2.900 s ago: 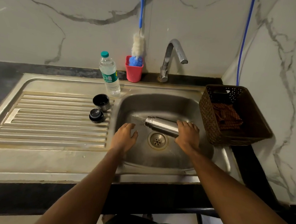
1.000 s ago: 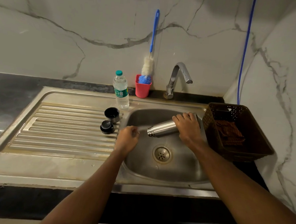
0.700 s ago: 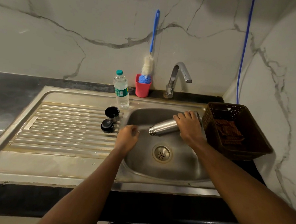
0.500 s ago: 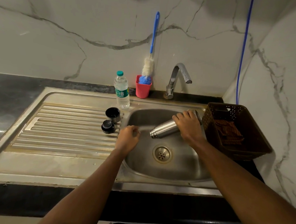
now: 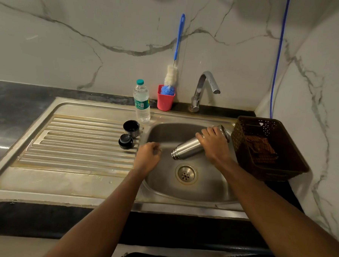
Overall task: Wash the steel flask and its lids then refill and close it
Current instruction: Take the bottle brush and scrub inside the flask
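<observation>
My right hand [image 5: 213, 144] grips the steel flask [image 5: 187, 149] around its body and holds it over the sink basin [image 5: 206, 187], tilted with its open mouth down and to the left. My left hand [image 5: 148, 156] hovers at the basin's left rim with fingers loosely curled and nothing in it. Two black lids stand on the ribbed drainboard [image 5: 81, 143]: a cup-shaped lid [image 5: 131, 128] with its opening up, and a smaller stopper lid [image 5: 125, 141] just in front of it.
A plastic water bottle [image 5: 141, 102] with a green cap stands behind the lids. A pink cup [image 5: 164, 100] holds a blue-handled bottle brush [image 5: 173, 69] by the tap [image 5: 203, 89]. A brown basket [image 5: 269, 149] with a cloth sits right of the basin.
My right hand has lifted the flask from lying low by the drain and tipped its base up toward the basket, mouth downward. My left hand stayed at the basin's left rim, fingers curling.
</observation>
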